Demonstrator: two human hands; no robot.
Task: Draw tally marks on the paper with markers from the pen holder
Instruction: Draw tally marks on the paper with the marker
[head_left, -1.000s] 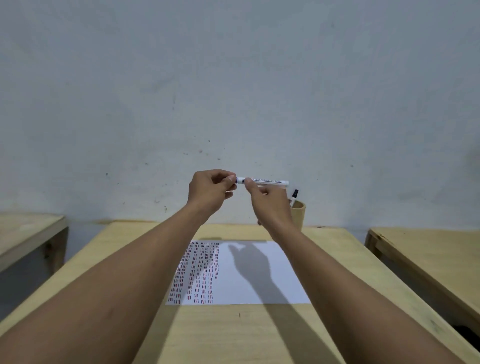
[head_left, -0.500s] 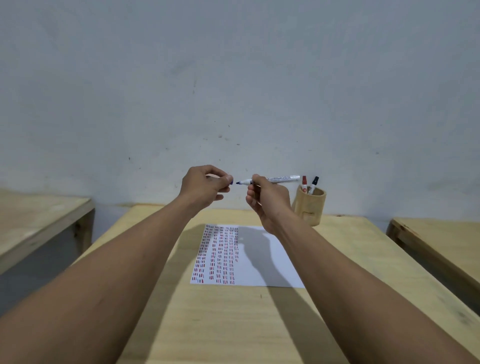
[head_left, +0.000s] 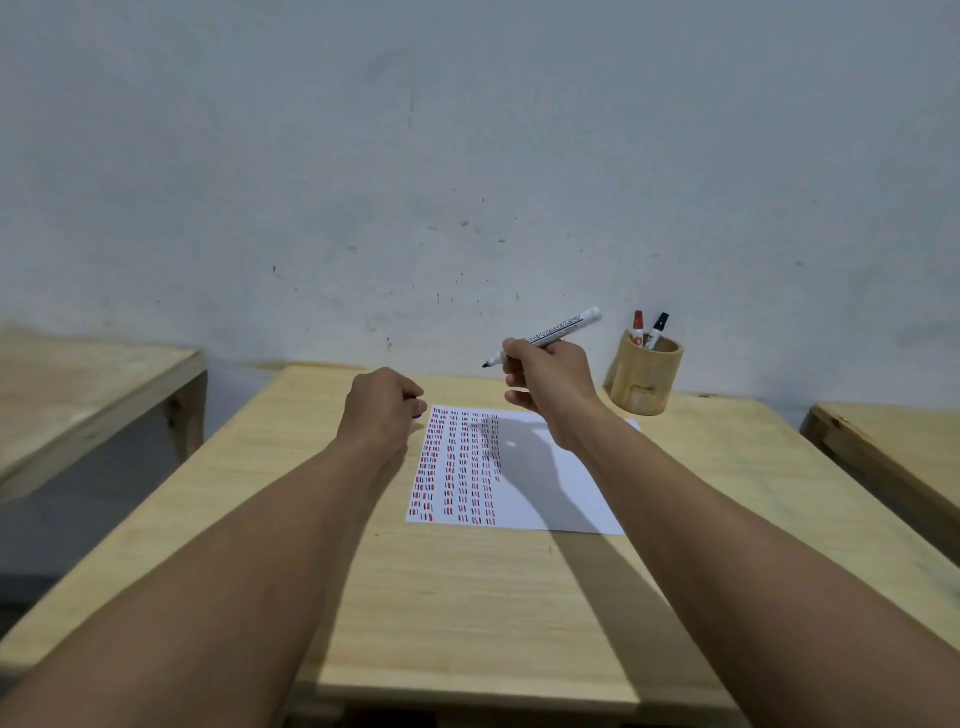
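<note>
A white sheet of paper (head_left: 561, 493) lies on the wooden table (head_left: 467, 597), its left part filled with columns of red and dark tally marks. My right hand (head_left: 550, 379) hovers above the paper's far edge and grips an uncapped white marker (head_left: 558, 332) whose dark tip points left. My left hand (head_left: 382, 408) is closed just left of the paper's top corner; a bit of blue, apparently the marker's cap, shows at its fingertips. A round wooden pen holder (head_left: 645, 382) stands at the table's far right with a red-capped marker (head_left: 638, 327) and a black-capped marker (head_left: 657, 328).
A grey wall (head_left: 467, 156) rises directly behind the table. Another wooden table (head_left: 78, 395) stands to the left and a third (head_left: 893, 447) to the right, with gaps between them and mine.
The cap came off the marker. My left hand has dropped to the table beside the paper, and my right hand has tilted the uncapped marker with its tip lower. The view has tilted down.
</note>
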